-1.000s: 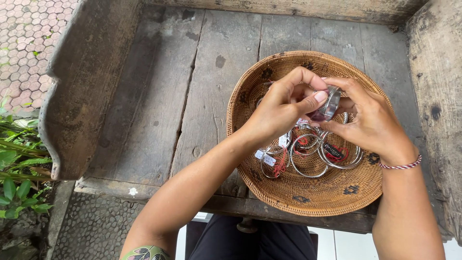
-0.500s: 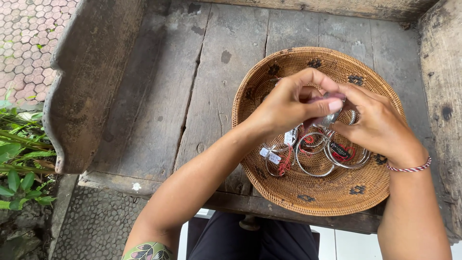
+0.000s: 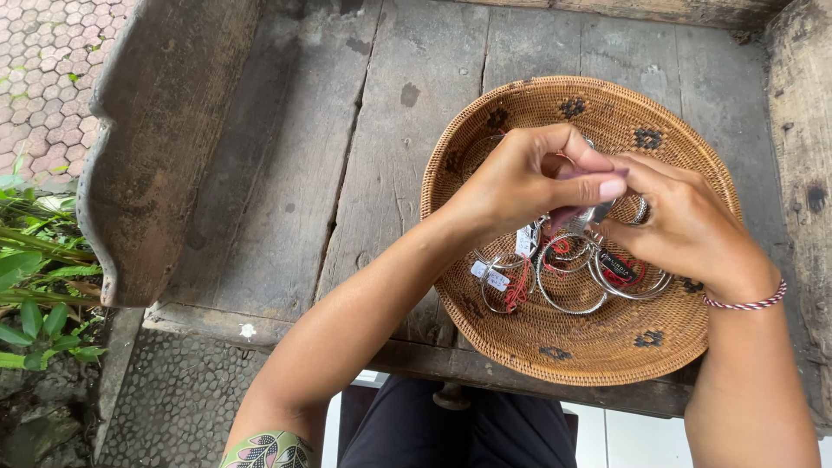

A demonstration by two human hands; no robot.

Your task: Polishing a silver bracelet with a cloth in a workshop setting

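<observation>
A round woven basket (image 3: 555,100) with dark motifs sits on a weathered wooden bench (image 3: 364,156). Inside lie several silver bangles (image 3: 572,277) with red threads and small white tags. Over the basket, my left hand (image 3: 529,178) and my right hand (image 3: 685,225) meet, and together they pinch a small silvery bracelet (image 3: 589,212) between thumbs and fingertips. Most of that piece is hidden by my fingers. A red-and-white cord is tied round my right wrist.
The bench has a raised carved armrest (image 3: 165,147) on the left and a wooden side (image 3: 802,130) on the right. Left of the bench are paving stones (image 3: 48,61) and green plants (image 3: 35,286). My dark-trousered legs (image 3: 468,429) show below the bench's front edge.
Both hands have sunk slightly toward the bangles in the basket, and my left thumb now covers more of the small silvery piece. The basket has not moved.
</observation>
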